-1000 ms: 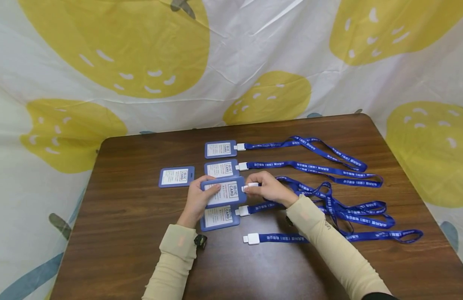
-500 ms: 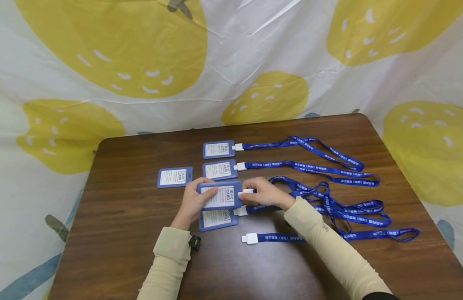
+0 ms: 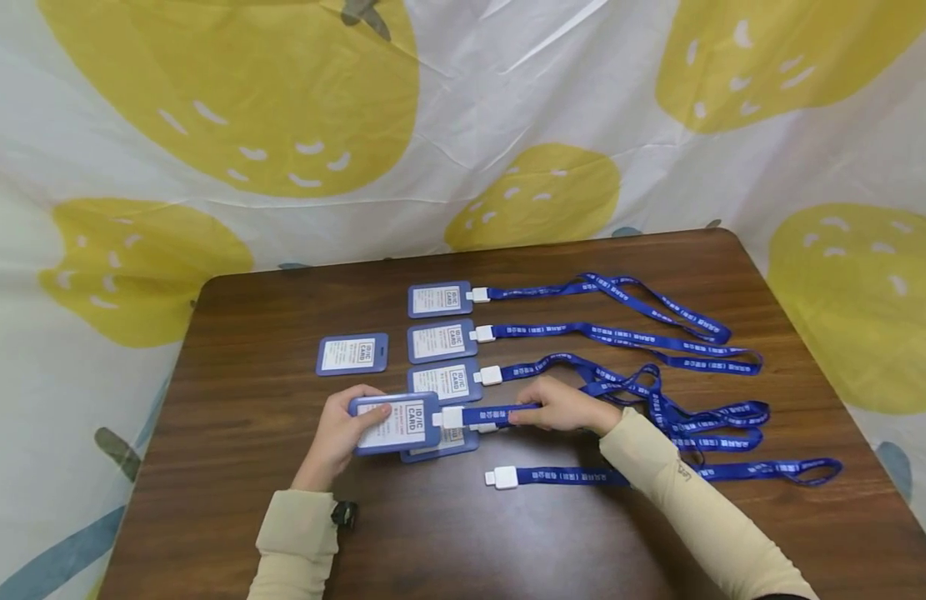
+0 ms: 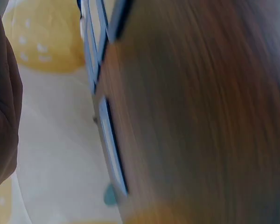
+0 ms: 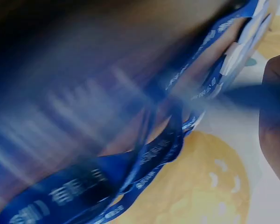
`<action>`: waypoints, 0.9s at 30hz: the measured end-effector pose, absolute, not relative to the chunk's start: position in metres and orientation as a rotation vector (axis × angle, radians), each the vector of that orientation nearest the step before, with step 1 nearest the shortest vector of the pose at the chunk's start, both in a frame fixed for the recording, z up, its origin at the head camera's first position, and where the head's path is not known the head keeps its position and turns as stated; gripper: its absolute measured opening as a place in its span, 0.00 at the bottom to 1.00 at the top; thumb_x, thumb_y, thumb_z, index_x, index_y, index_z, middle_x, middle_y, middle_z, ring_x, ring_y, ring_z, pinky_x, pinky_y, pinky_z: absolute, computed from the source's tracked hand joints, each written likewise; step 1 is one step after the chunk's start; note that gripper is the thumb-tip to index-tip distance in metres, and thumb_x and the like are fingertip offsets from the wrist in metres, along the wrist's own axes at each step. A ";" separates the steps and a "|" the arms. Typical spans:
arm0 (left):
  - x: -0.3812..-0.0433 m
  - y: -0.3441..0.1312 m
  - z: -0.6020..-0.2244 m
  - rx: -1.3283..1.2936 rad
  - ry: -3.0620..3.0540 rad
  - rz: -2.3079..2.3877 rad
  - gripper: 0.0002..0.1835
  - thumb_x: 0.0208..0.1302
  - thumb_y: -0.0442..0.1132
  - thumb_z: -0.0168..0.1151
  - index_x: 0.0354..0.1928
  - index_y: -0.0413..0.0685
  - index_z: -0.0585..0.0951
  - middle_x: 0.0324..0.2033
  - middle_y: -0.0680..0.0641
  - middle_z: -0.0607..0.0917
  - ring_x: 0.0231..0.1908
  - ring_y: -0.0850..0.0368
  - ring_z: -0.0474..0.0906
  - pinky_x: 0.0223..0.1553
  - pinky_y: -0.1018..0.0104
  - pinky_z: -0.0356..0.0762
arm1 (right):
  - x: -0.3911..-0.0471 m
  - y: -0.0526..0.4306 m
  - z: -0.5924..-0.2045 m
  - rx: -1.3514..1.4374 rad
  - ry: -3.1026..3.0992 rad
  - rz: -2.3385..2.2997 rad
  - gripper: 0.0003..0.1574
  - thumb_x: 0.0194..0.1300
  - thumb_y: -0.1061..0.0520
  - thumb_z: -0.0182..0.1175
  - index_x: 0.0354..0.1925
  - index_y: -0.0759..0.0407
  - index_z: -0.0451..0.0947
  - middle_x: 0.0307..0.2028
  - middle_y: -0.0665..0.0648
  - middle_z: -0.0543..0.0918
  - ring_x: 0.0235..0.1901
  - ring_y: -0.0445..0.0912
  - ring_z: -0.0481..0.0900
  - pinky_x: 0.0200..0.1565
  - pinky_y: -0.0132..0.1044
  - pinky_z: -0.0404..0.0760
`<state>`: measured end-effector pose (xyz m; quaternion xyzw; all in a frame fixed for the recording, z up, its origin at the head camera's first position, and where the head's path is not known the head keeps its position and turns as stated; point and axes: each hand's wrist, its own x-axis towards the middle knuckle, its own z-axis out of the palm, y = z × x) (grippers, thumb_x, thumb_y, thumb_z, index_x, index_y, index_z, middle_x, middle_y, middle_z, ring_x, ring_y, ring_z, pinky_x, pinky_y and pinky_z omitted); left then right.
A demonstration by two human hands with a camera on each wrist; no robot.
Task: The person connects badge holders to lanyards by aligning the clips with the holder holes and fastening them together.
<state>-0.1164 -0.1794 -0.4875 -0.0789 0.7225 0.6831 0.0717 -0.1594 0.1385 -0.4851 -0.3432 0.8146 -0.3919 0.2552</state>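
My left hand holds a blue ID card holder at its left end, thumb over the printed card. A white clip joins its right end to a blue lanyard. Fingers of my right hand pinch that strap a short way right of the clip. The held badge overlaps another badge lying behind it on the table. In the left wrist view only the edge of my left hand shows. Blurred blue straps fill much of the right wrist view.
Three badges with lanyards, the top one farthest back, lie above the held one on the brown table, counting one loose holder at left. A lanyard with a bare white clip lies in front. Tangled straps lie at right.
Both hands have come nearer, the left also leftward with the badge. My right hand has shifted from the white clip to the strap. The clip now sits at the holder's end, uncovered.
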 end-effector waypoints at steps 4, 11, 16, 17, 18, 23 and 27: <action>-0.117 -0.206 -0.493 -0.313 2.237 2.007 0.07 0.49 0.24 0.63 0.33 0.32 0.78 0.22 0.52 0.78 0.20 0.62 0.75 0.22 0.72 0.73 | -0.158 0.147 -0.490 -0.864 2.187 -1.072 0.17 0.63 0.55 0.56 0.23 0.65 0.75 0.09 0.44 0.65 0.10 0.36 0.63 0.16 0.27 0.62; -0.120 -0.255 -0.503 -0.540 2.461 1.764 0.16 0.51 0.29 0.64 0.43 0.30 0.75 0.27 0.51 0.77 0.22 0.66 0.71 0.24 0.74 0.71 | -0.164 0.163 -0.499 -0.890 2.299 -0.974 0.16 0.63 0.55 0.56 0.19 0.58 0.72 0.10 0.43 0.69 0.11 0.35 0.66 0.18 0.28 0.66; -0.123 -0.273 -0.504 -0.639 2.615 1.557 0.18 0.54 0.32 0.64 0.47 0.31 0.75 0.38 0.40 0.77 0.27 0.64 0.68 0.27 0.75 0.67 | -0.171 0.176 -0.502 -0.850 2.443 -0.896 0.07 0.60 0.57 0.59 0.26 0.57 0.77 0.18 0.46 0.74 0.18 0.38 0.70 0.24 0.31 0.71; -0.124 -0.275 -0.504 -0.641 2.635 1.529 0.18 0.54 0.32 0.63 0.46 0.30 0.75 0.40 0.38 0.77 0.29 0.63 0.68 0.28 0.75 0.66 | -0.172 0.179 -0.501 -0.833 2.475 -0.870 0.06 0.60 0.57 0.59 0.28 0.57 0.78 0.20 0.47 0.76 0.21 0.39 0.71 0.27 0.32 0.72; -0.124 -0.276 -0.504 -0.641 2.655 1.501 0.18 0.54 0.32 0.63 0.46 0.30 0.75 0.40 0.37 0.77 0.30 0.62 0.68 0.28 0.75 0.66 | -0.172 0.181 -0.501 -0.823 2.507 -0.850 0.05 0.59 0.57 0.60 0.29 0.58 0.78 0.23 0.48 0.78 0.23 0.40 0.73 0.29 0.34 0.73; -0.125 -0.279 -0.504 -0.638 2.765 1.357 0.17 0.57 0.35 0.59 0.45 0.29 0.75 0.39 0.32 0.78 0.36 0.51 0.70 0.34 0.67 0.65 | -0.170 0.190 -0.494 -0.768 2.639 -0.780 0.09 0.55 0.59 0.63 0.35 0.61 0.79 0.31 0.54 0.82 0.32 0.47 0.79 0.36 0.41 0.78; -0.125 -0.280 -0.500 -0.573 2.854 1.195 0.18 0.59 0.37 0.56 0.46 0.28 0.74 0.40 0.30 0.78 0.40 0.41 0.74 0.41 0.55 0.69 | -0.166 0.194 -0.492 -0.708 2.762 -0.722 0.10 0.53 0.61 0.65 0.36 0.61 0.79 0.27 0.53 0.80 0.27 0.46 0.77 0.30 0.40 0.77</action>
